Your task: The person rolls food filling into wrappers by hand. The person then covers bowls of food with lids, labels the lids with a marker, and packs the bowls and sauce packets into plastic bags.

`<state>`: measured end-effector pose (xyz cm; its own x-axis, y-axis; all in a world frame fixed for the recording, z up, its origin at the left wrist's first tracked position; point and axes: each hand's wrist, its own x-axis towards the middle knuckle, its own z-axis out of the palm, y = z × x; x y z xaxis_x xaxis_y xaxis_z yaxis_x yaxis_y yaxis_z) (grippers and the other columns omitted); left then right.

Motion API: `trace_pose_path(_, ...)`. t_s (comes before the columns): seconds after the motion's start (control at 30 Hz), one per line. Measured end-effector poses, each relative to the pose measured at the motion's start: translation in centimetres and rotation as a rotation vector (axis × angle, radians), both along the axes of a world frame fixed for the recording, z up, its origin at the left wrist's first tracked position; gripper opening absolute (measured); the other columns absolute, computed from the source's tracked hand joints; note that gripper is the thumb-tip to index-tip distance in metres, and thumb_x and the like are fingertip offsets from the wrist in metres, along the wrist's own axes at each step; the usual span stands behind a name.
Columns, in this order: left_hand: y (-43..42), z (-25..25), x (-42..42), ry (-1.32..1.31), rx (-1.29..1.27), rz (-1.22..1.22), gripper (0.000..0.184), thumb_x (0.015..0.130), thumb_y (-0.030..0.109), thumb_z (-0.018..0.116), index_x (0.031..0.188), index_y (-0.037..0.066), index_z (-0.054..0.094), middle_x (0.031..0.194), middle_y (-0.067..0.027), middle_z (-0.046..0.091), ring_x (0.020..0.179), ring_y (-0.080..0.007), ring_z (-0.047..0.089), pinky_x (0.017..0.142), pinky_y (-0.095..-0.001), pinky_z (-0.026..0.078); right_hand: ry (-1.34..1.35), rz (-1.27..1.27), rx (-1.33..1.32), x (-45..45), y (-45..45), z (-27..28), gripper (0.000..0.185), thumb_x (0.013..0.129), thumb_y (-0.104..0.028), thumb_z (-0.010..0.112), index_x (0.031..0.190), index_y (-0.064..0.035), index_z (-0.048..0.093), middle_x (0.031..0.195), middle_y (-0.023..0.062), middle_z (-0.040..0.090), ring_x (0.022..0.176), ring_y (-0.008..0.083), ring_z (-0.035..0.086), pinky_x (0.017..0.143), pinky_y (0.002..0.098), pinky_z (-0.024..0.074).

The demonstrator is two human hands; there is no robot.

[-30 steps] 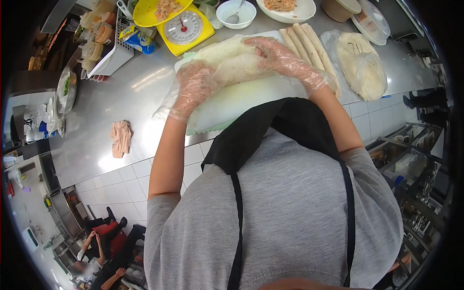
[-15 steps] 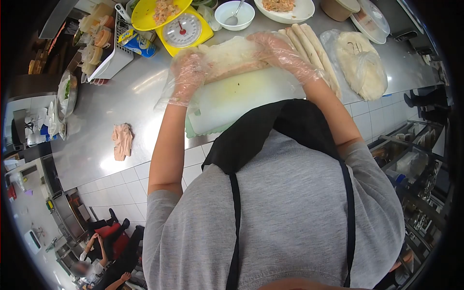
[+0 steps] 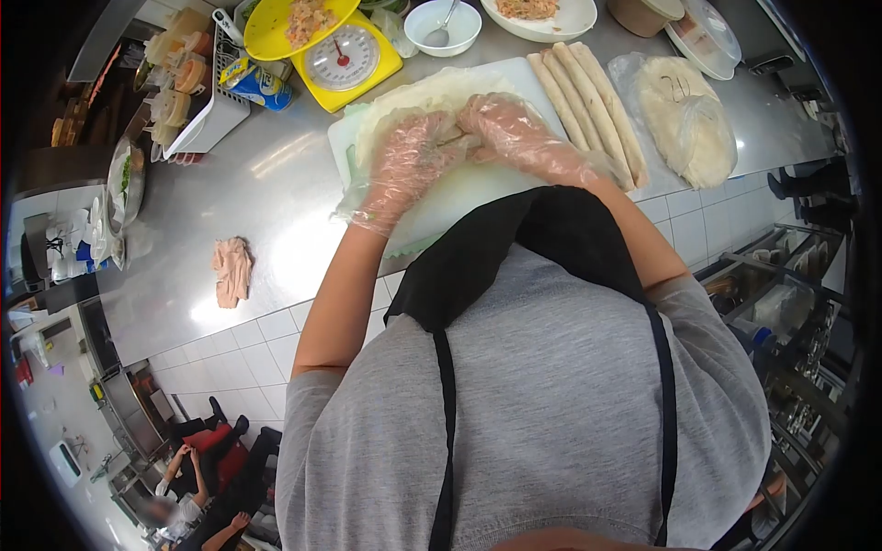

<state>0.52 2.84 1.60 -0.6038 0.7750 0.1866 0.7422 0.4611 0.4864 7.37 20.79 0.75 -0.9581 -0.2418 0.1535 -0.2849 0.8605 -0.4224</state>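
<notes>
gloves (image 3: 372,204) of clear plastic cover the left hand (image 3: 418,151) and right hand (image 3: 505,131), both curled close together at the near side of a pale sheet (image 3: 427,88); i cannot tell whether they grip it. the sheet lies on a white cutting board (image 3: 531,83) on the desk (image 3: 184,211). pale rolls (image 3: 591,110) lie side by side just right of the board.

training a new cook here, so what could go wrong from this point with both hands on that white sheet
The thin white sheet could tear under the left hand and right hand, which are close together at its near side. The baggy plastic gloves might snag on it. The right hand could also nudge the pale rolls lying close beside it.
</notes>
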Motion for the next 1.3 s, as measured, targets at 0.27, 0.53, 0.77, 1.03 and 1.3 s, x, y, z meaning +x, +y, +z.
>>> trace_pose_path(0.27, 0.4, -2.1, -0.7, -0.253, 0.021, -0.043, 0.041, 0.074, 0.019, 0.068, 0.111, 0.004, 0.057, 0.110, -0.0150, 0.059, 0.103, -0.0315, 0.053, 0.094, -0.0385, 0.038, 0.085, -0.052, 0.019, 0.5, -1.0, -1.6, 0.032, 0.074, -0.021, 0.064, 0.099, -0.0036, 0.053, 0.097, 0.0149, 0.056, 0.097, 0.0326, 0.053, 0.086, 0.0410, 0.0424)
trace_pose_path(0.53, -1.5, -2.7, -2.1, -0.185, 0.017, -0.031, 0.057, 0.074, 0.021, 0.069, 0.124, 0.004, 0.047, 0.120, -0.0159, 0.053, 0.108, -0.0325, 0.051, 0.097, -0.0394, 0.037, 0.026, -0.150, -0.108, 0.8, 0.6, -2.4, 0.031, 0.073, -0.027, 0.067, 0.093, -0.0050, 0.057, 0.092, 0.0141, 0.057, 0.094, 0.0312, 0.053, 0.083, 0.0404, 0.0422)
trace_pose_path(0.77, -4.7, -1.8, -3.0, -0.285, -0.020, 0.131, 0.064, 0.069, 0.022, 0.072, 0.124, 0.004, 0.045, 0.120, -0.0174, 0.052, 0.111, -0.0321, 0.050, 0.095, -0.0373, 0.040, -0.084, -0.139, -0.115, 3.0, 4.9, -0.4, 0.050, 0.063, -0.015, 0.073, 0.108, -0.0028, 0.055, 0.102, 0.0128, 0.056, 0.099, 0.0308, 0.052, 0.086, 0.0381, 0.0424)
trace_pose_path(1.03, 3.3, -0.9, 0.0, -0.091, 0.183, -0.179, 0.057, 0.070, 0.016, 0.068, 0.123, 0.006, 0.048, 0.114, -0.0196, 0.056, 0.108, -0.0340, 0.052, 0.094, -0.0390, 0.040, -0.230, -0.158, -0.174, 2.9, 6.4, -1.4, 0.051, 0.063, -0.010, 0.071, 0.111, -0.0014, 0.056, 0.107, 0.0109, 0.056, 0.102, 0.0279, 0.052, 0.094, 0.0353, 0.0392)
trace_pose_path(1.3, 3.0, -4.8, -0.6, -0.154, 0.161, -0.133, 0.046, 0.079, 0.011, 0.060, 0.122, 0.005, 0.048, 0.114, -0.0184, 0.055, 0.107, -0.0318, 0.052, 0.094, -0.0390, 0.040, -0.267, -0.231, -0.303, 3.1, 6.3, -1.4, 0.047, 0.060, -0.008, 0.070, 0.106, -0.0057, 0.060, 0.102, 0.0086, 0.057, 0.099, 0.0249, 0.054, 0.087, 0.0334, 0.0418)
